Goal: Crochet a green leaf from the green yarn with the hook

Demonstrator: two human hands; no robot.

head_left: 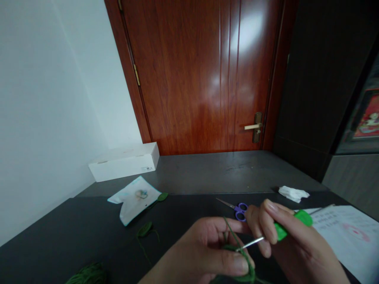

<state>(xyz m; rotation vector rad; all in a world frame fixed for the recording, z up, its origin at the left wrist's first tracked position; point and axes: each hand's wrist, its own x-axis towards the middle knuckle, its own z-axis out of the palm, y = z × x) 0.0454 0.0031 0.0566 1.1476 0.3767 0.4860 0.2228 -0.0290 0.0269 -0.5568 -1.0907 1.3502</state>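
Observation:
My left hand [207, 250] pinches a small piece of dark green crochet work [250, 268] between thumb and fingers, and a strand of green yarn [232, 230] runs up over its index finger. My right hand [284, 228] is closed around the bright green handle of a crochet hook [280, 232]. The hook's metal shaft points left, its tip at the yarn by my left thumb. Part of the crochet work is hidden behind my left thumb. Just beyond my hands lie scissors [239, 209] with purple handles.
A ball of green yarn [87, 274] sits at the lower left. Nearby are a crocheted leaf [145, 229], another leaf [162, 197] and a white plastic packet [133, 207]. A white box [126, 161] stands against the wall. At right are a crumpled tissue [293, 193] and printed paper [349, 232].

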